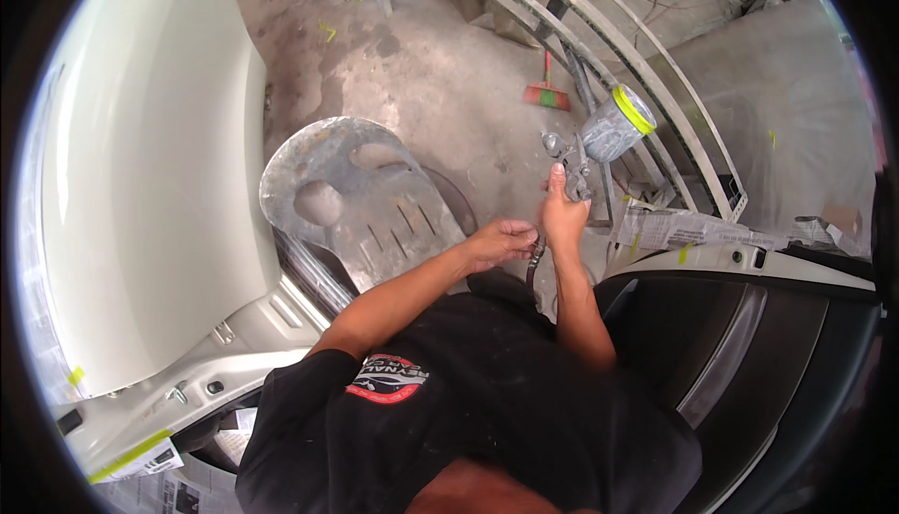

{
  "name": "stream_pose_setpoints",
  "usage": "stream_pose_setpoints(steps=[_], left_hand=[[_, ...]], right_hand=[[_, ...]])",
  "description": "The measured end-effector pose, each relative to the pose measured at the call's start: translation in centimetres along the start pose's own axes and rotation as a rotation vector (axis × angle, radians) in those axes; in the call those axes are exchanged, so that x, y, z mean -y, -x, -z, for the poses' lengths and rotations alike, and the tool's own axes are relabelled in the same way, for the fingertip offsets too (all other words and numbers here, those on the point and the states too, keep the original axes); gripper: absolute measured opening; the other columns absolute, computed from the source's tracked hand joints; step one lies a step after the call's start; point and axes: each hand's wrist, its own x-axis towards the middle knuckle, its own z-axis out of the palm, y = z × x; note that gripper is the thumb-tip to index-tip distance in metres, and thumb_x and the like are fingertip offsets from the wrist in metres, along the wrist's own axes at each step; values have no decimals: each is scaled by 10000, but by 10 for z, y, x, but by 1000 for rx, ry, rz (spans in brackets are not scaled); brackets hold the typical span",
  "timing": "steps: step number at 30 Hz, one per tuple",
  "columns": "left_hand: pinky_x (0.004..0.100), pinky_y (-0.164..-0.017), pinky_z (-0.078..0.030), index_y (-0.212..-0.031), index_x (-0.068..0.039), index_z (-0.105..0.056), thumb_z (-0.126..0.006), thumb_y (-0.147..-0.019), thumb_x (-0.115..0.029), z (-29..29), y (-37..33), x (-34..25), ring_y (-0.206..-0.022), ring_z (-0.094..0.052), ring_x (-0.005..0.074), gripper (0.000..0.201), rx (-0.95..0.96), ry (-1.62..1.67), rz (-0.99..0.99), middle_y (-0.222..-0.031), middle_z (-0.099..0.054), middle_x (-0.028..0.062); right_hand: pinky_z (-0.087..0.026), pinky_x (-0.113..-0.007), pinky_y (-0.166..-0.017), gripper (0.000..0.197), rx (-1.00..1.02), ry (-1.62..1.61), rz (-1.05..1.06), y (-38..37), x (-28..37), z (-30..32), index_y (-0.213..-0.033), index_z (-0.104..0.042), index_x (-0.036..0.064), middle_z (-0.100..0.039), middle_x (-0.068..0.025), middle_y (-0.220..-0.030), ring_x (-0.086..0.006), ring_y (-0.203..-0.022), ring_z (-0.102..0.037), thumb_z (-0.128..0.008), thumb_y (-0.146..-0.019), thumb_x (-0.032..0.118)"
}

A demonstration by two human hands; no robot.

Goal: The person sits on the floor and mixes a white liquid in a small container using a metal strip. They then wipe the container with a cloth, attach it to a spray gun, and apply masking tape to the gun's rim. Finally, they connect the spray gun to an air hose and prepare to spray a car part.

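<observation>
My right hand (pixel 564 216) is wrapped round the handle of a grey, paint-stained spray gun (pixel 579 180), its thumb up along the body. Tilted to the right on the gun sits a grey-smeared cup (pixel 609 133) with yellow tape round its rim. Just below that hand, the fingers of my left hand (pixel 504 242) are pinched at the fitting of a dark air hose (pixel 533 273), which hangs down from the gun's handle. The fingers partly cover the fitting.
A pale car panel (pixel 159 168) stands at left, a dark door interior (pixel 721 327) at right, with newspaper (pixel 693 228) taped along its edge. Ahead are a grey metal plate with cut-outs (pixel 351 200), a broom (pixel 547 95) and a metal rack (pixel 646 41) on the concrete floor (pixel 440 74).
</observation>
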Motion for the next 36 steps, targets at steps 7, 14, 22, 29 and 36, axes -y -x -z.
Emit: stream_pose_setpoints(steps=[7,14,22,29,36], left_hand=[[270,-880,-537,-1178,-28,-656,-649,-1001,-223,2,-4,3,-938,-636,100,264,-17,-36,-59,-1030,-678,7],[267,-868,-536,-1188,-16,-654,-640,-1008,-226,0,-3,1,-945,-635,99,277,-41,-110,-63,-1050,-680,10],[280,-890,-518,-1159,-37,-663,-569,-1049,-245,-2,-2,4,-957,-623,98,254,-2,-101,-77,-1049,-666,3],[280,-897,-509,-1186,-39,-650,-558,-1055,-245,-10,-1,2,-960,-617,95,261,-21,-107,-56,-1061,-664,2],[279,-847,-513,-1183,-39,-663,-553,-1055,-251,-14,-6,2,-927,-613,88,271,-57,-283,-83,-1039,-682,6]], right_hand=[[-463,-354,-619,489,4,59,-57,-1,5,2,-810,-683,-19,-630,-52,-698,-157,-627,-543,-655,-975,441],[-459,-369,-601,542,-17,87,9,-2,2,2,-777,-685,-22,-615,-60,-679,-169,-602,-544,-641,-968,483],[-467,-372,-624,533,-23,77,39,-1,2,3,-792,-691,-15,-640,-66,-709,-174,-633,-562,-641,-966,487],[-466,-372,-622,544,-27,96,20,-4,-2,6,-781,-693,-18,-644,-71,-709,-172,-633,-562,-642,-964,491],[-488,-406,-690,576,-29,127,-30,-7,-3,11,-825,-721,-40,-657,-111,-723,-219,-674,-592,-651,-949,518]])
